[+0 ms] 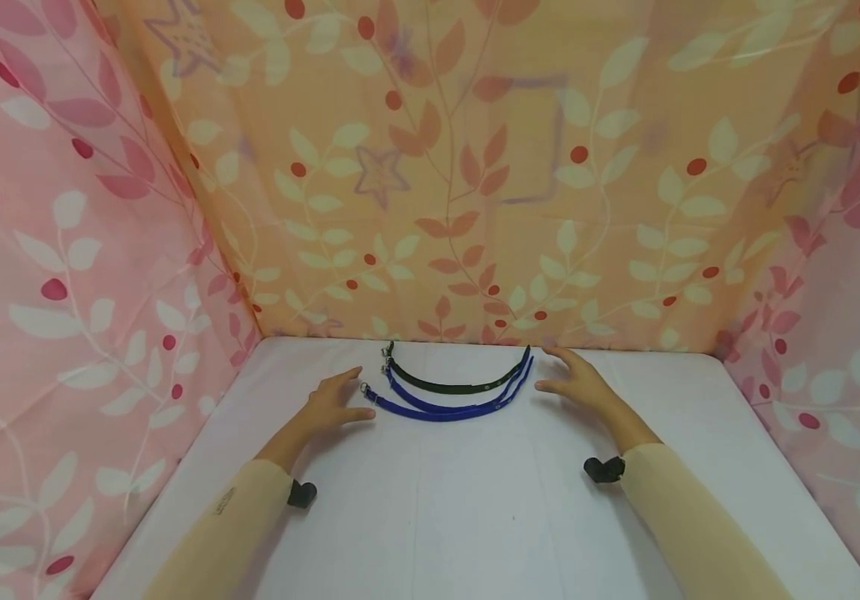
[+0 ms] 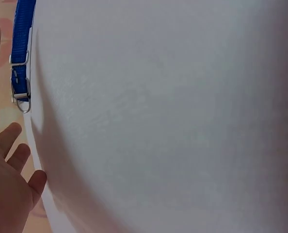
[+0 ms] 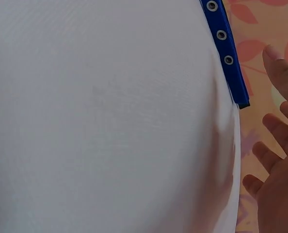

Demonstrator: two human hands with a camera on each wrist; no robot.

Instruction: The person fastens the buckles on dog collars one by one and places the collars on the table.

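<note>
Three buckled collars lie curved side by side on the white tabletop in the head view. Farthest back is a dark collar (image 1: 448,388), then a blue collar (image 1: 415,402), and nearest is another blue collar (image 1: 437,417). To the left of the buckle ends, my left hand (image 1: 331,407) hovers with fingers spread, holding nothing. My right hand (image 1: 578,385) is just right of the other ends, also spread and apart from them. A silver buckle (image 2: 20,96) on blue webbing shows in the left wrist view. Metal eyelets line a blue collar end (image 3: 230,73) in the right wrist view.
The white tabletop (image 1: 467,517) stretches from the collars toward me. Behind it hangs a patterned orange curtain (image 1: 475,208), with pink leafy curtains (image 1: 85,333) along both sides. Black camera mounts (image 1: 604,469) sit at both wrists, beside the beige sleeves (image 1: 685,517).
</note>
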